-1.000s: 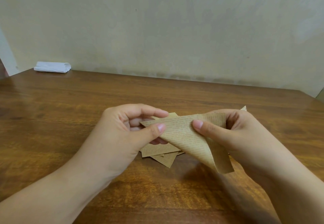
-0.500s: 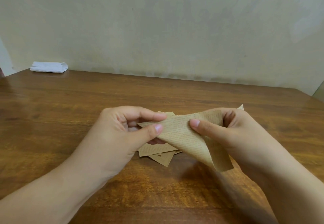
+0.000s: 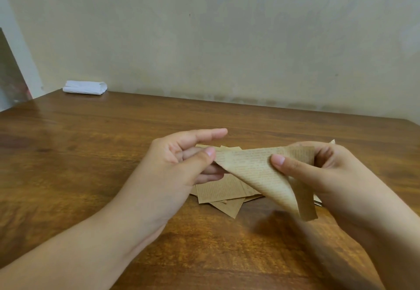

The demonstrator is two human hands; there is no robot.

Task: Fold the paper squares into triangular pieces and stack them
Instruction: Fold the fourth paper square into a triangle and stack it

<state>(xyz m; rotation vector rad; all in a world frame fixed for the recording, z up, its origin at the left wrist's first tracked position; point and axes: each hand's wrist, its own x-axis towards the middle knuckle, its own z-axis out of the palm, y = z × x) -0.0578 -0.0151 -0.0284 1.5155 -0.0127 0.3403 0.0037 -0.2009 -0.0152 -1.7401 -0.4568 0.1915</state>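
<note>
Wooden surface (image 3: 95, 144) carries a brown paper pile (image 3: 223, 193); above it, left hand (image 3: 179, 167) and right hand (image 3: 329, 176) pinch a folded paper square (image 3: 254, 171) between thumb and fingers.

Bare forearms, unsleeved; short unpainted nails

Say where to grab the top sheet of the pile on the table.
Probably the sheet's near-left corner, approached from the left: it overhangs the pile and lies flat and clear there, while the folded paper held by both hands covers its right side.
</note>
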